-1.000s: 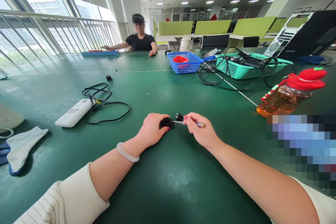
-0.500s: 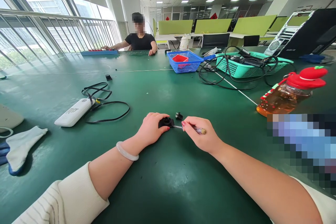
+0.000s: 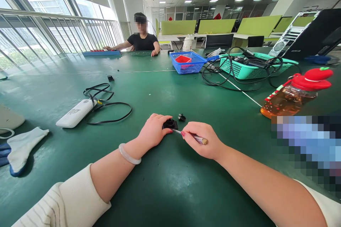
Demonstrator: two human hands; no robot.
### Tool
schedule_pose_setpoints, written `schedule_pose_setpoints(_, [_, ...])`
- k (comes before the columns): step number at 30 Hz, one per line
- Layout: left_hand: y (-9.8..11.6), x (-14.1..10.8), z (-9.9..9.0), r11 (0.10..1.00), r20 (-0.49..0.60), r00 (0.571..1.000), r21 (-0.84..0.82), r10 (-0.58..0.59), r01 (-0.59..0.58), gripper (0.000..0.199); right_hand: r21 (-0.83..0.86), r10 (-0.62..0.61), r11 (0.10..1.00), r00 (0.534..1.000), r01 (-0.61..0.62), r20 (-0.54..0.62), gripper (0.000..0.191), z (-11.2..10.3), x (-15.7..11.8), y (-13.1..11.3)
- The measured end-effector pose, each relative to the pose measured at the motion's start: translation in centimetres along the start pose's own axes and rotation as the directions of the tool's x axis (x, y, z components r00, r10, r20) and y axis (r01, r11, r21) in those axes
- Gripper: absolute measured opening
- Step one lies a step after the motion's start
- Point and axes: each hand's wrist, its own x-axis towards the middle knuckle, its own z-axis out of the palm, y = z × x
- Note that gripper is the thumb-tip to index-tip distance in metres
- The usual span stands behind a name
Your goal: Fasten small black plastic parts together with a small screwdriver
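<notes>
Between its thumb and fingers, my left hand [image 3: 153, 131] grips a small black part [image 3: 170, 124] on the green tabletop [image 3: 170, 191]. My right hand [image 3: 204, 140] is closed around a thin screwdriver [image 3: 199, 139], whose metal shaft points left. The shaft's end reaches the near edge of the black part, close to my left thumb; the exact contact is too small to tell. Just beyond, a second small black piece [image 3: 182, 117] lies loose on the table.
A white power bank [image 3: 76, 114] with a black cable and a glove [image 3: 26, 149] lie left. Farther off are a blue basket [image 3: 188, 67], a green basket [image 3: 239, 72] with cables, and a red-lidded bottle [image 3: 290, 97] at right. A person [image 3: 144, 42] sits across the table.
My right hand and the screwdriver have moved slightly down and left; the tool tip shifted from the black part's right side to its near edge. That part has turned slightly.
</notes>
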Motion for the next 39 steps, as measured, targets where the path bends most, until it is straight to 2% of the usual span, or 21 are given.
schedule_pose_setpoints(4, [-0.3,0.2,0.1,0.999,0.021,0.999,-0.006,0.038,-0.038,0.048,0.044,0.030,0.999,0.999,-0.031,0.042,0.023,0.1,0.0,0.0])
schedule_pose_setpoints(10, [-0.8,0.2,0.1,0.998,0.028,0.998,-0.022,0.057,-0.056,0.050,0.159,0.225,0.959,0.972,-0.234,0.076,0.026,0.2,0.1,0.7])
schedule_pose_setpoints(13, [-1.0,0.0,0.2,0.998,0.014,0.998,-0.027,0.063,-0.063,0.051,0.219,0.267,0.935,0.960,-0.279,0.082,0.028,0.3,0.1,0.7])
schedule_pose_setpoints(16, [-1.0,-0.3,0.3,0.997,-0.004,0.998,-0.023,0.068,-0.068,0.048,0.243,0.226,0.944,0.974,-0.224,0.021,0.029,0.1,0.0,0.5])
schedule_pose_setpoints(19, [-0.9,-0.6,0.1,0.997,-0.010,0.997,-0.035,0.074,-0.074,0.046,0.266,0.191,0.951,0.976,-0.158,-0.103,0.030,-0.2,-0.2,0.2])
schedule_pose_setpoints(21, [-0.8,-0.7,0.0,0.996,-0.009,0.997,-0.049,0.075,-0.076,0.046,0.263,0.199,0.953,0.966,-0.151,-0.166,0.030,-0.3,-0.3,0.1])
schedule_pose_setpoints(24, [-0.8,-0.8,-0.1,0.995,-0.007,0.997,-0.061,0.079,-0.079,0.045,0.241,0.220,0.955,0.956,-0.171,-0.194,0.030,-0.3,-0.3,0.3])
schedule_pose_setpoints(32, [-0.8,-1.0,-0.1,0.994,-0.014,0.998,-0.086,0.065,-0.066,0.044,0.245,0.323,0.923,0.943,-0.296,-0.081,0.036,0.0,0.0,1.0])
schedule_pose_setpoints(39, [0.2,-1.4,-0.7,0.988,-0.167,0.981,-0.102,0.098,-0.116,0.037,0.231,0.312,0.922,0.949,-0.312,0.036,0.029,0.0,0.0,0.9])
